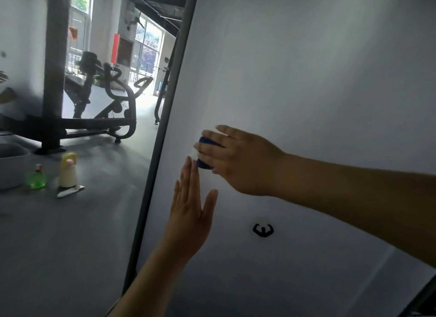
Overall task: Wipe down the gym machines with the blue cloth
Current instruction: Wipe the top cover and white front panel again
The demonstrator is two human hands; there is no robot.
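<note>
A large white panel [306, 80] of a gym machine fills the right side of the head view, with a small black logo [263, 230] low on it and a grey frame bar [165, 118] along its left edge. My right hand [238, 161] holds the bunched blue cloth [206, 151] against the panel near that edge; only a small part of the cloth shows past my fingers. My left hand [191, 213] lies flat on the panel just below, fingers straight and pointing up toward the cloth.
Left of the frame bar, a grey floor holds a green bottle [36, 178], a cream and yellow bottle [68, 170], a white tube [70, 191] and a white basin [9, 165]. Black exercise bikes [106, 99] stand further back by bright windows.
</note>
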